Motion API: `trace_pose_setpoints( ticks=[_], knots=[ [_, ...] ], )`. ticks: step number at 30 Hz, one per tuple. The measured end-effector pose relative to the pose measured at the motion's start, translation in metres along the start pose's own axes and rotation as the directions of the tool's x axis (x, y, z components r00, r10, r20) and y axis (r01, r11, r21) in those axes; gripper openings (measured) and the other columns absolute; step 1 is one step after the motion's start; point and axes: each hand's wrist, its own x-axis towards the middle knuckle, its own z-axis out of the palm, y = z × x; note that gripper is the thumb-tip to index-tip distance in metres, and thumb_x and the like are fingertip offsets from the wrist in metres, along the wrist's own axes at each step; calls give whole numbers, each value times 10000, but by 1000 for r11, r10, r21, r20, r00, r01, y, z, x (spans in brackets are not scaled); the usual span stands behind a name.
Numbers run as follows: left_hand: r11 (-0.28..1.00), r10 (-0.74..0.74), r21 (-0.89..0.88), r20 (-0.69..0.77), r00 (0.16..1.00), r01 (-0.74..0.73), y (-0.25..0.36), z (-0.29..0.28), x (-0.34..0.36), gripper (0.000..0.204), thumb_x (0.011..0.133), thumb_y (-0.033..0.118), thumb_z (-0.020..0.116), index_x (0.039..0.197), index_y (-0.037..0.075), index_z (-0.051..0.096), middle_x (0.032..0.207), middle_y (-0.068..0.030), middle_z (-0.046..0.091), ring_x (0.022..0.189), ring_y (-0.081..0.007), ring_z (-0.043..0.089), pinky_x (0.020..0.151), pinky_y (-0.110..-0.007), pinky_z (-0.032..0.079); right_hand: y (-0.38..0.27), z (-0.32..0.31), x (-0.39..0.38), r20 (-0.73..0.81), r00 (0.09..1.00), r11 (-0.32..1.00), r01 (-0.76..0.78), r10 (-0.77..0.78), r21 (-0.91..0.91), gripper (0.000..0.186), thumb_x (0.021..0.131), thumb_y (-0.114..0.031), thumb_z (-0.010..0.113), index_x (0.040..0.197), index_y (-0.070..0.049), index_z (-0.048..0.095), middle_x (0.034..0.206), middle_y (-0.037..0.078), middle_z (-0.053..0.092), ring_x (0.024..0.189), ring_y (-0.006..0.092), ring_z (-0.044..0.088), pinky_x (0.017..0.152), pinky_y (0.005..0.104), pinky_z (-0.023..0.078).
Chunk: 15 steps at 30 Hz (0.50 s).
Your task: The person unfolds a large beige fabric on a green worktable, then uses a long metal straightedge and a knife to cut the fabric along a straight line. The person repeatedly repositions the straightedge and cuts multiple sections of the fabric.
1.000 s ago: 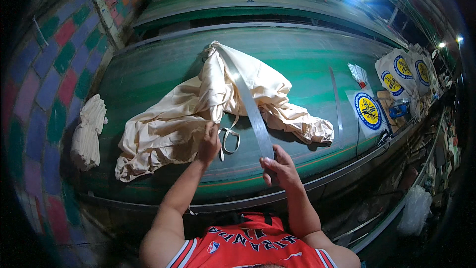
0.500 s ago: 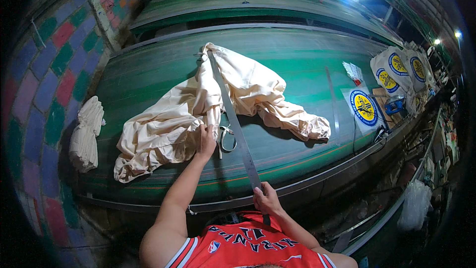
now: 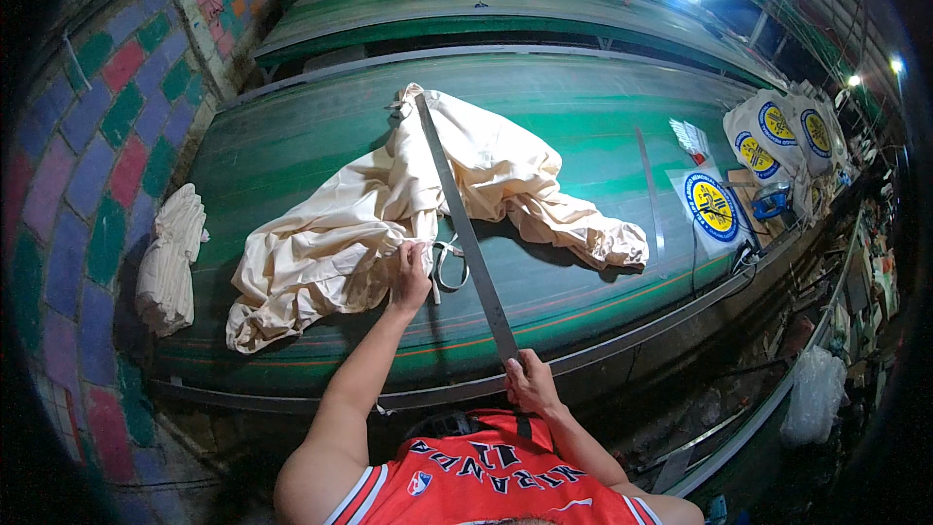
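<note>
A cream cloth garment (image 3: 501, 151) lies spread and crumpled over the green table, its two gathered parts fanning out from a far peak. My left hand (image 3: 411, 277) pinches a fold of this cloth near its middle. In my right hand (image 3: 532, 384) is the near end of a long metal ruler (image 3: 471, 243). The ruler runs away from me across the cloth, its far end near the peak. Between my left hand and the ruler, a pale cord (image 3: 451, 267) loops on the table.
A folded cream cloth stack (image 3: 170, 262) sits at the table's left end. Toward the right are a sheet with a round blue-and-yellow emblem (image 3: 712, 206), a blue tool (image 3: 773, 201) and printed cloths (image 3: 768, 131). A metal rail (image 3: 622, 348) edges the table's near side.
The ruler has shifted slightly to the right and turned, its face now darker. My right hand moved a little right with it. My left hand keeps its hold, barely shifted.
</note>
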Motion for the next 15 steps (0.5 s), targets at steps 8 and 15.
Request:
trace_pose_setpoints(
  ticks=[8,15],
  knots=[
    [996,-84,18,-94,992,86,13,9,-13,456,749,-98,571,1191,11,553,1136,-189,532,1097,-391,540,934,-455,448,-1,5,35,-26,994,986,105,-109,-128,250,1038,-240,495,1006,7,508,566,66,562,451,134,561,416,309,440],
    [958,-286,-31,-34,958,285,-28,4,-13,292,714,-109,571,973,21,611,1015,-166,592,991,-352,593,842,-446,481,-10,13,69,-25,998,995,65,-63,76,241,1034,-245,508,1005,-6,496,612,73,569,437,143,533,402,320,416]
  ],
)
